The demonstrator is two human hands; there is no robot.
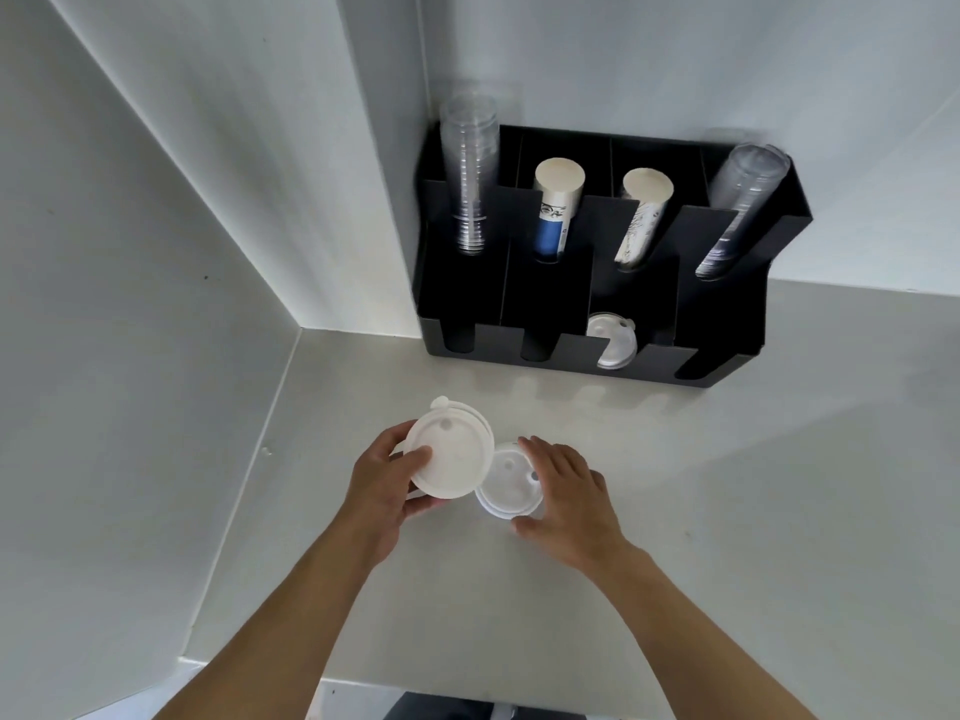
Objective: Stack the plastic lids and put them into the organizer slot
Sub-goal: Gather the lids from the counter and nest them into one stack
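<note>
White counter (727, 485) in a wall corner; black organizer (727, 363) far right, one lid (613, 343) in a front slot. Left hand (382, 491) clamps a lid stack (452, 454), raised and tilted. Right hand (569, 504), fingers spread, cups a flat lid pile (509, 485) beside it.

White lid stack (451, 454) tilted, lifted; second lid stack (510, 483) flat on counter; lids (612, 339) in black organizer (550, 304) slot

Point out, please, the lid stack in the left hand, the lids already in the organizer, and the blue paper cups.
lid stack (451, 452), head view, flat top face
lids in organizer (612, 340), head view, visible face
blue paper cups (551, 228), head view, printed side
</note>
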